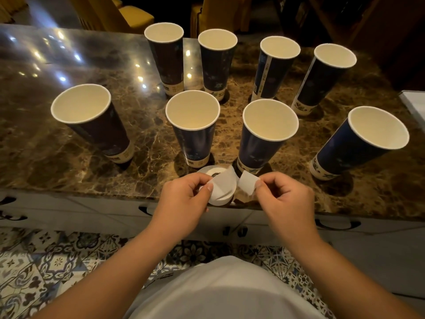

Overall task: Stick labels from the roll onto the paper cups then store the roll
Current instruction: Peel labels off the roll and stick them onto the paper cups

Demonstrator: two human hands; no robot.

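Note:
Several tall dark-blue paper cups stand upright in two rows on the marble counter [57,157], among them the near-middle cup [193,127] and the cup to its right [266,134]. A white label roll [220,192] lies at the counter's front edge. My left hand [184,203] pinches the loose backing strip [224,180] that rises from the roll. My right hand [285,199] pinches a single white label [247,183], held just right of the strip and apart from it. I see no white labels on the cup sides that face me.
A white flat object [414,104] lies at the counter's right edge. Drawers with dark handles [147,210] run below the front edge. Yellow chairs [128,17] stand behind the counter. Patterned floor tiles [57,261] lie below me.

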